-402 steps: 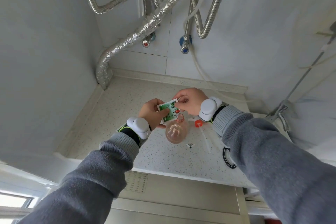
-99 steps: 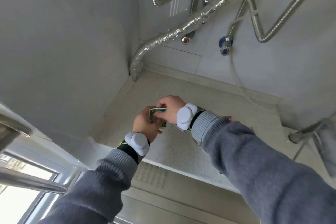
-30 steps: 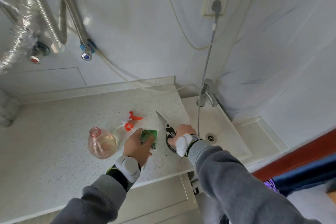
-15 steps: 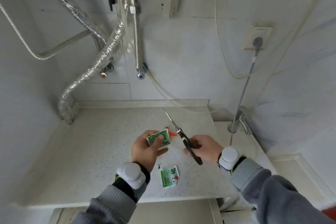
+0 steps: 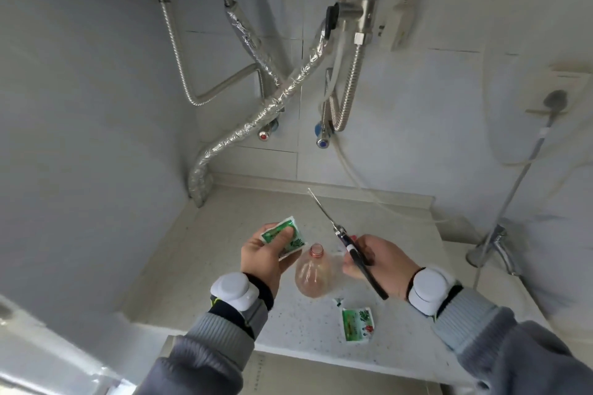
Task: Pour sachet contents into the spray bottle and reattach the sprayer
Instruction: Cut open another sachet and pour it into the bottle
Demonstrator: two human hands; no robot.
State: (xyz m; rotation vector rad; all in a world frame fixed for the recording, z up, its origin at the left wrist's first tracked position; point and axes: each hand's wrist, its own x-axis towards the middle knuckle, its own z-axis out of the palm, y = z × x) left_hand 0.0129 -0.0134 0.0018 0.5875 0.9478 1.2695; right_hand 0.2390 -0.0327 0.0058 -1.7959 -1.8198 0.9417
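- Left hand (image 5: 264, 258): clamped on a green sachet (image 5: 284, 236), thumb pressed across its face, held just left of the bottle's mouth.
- Right hand (image 5: 377, 261): closed round the black handles of scissors (image 5: 345, 242); blades together, tip aimed up and away toward the wall.
- Spray bottle (image 5: 313, 276): clear, pinkish, standing on the speckled counter (image 5: 208, 250) between both hands, neck open, no sprayer on it.
- 1 more green sachet (image 5: 356, 324) lies flat near the counter's front edge, a small torn scrap (image 5: 337, 301) beside it.
- Tap (image 5: 499, 245) at right.

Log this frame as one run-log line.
left hand: holds green sachet | right hand: holds black-handled scissors | clear pinkish spray bottle: uncapped on counter | second green sachet: lying on counter
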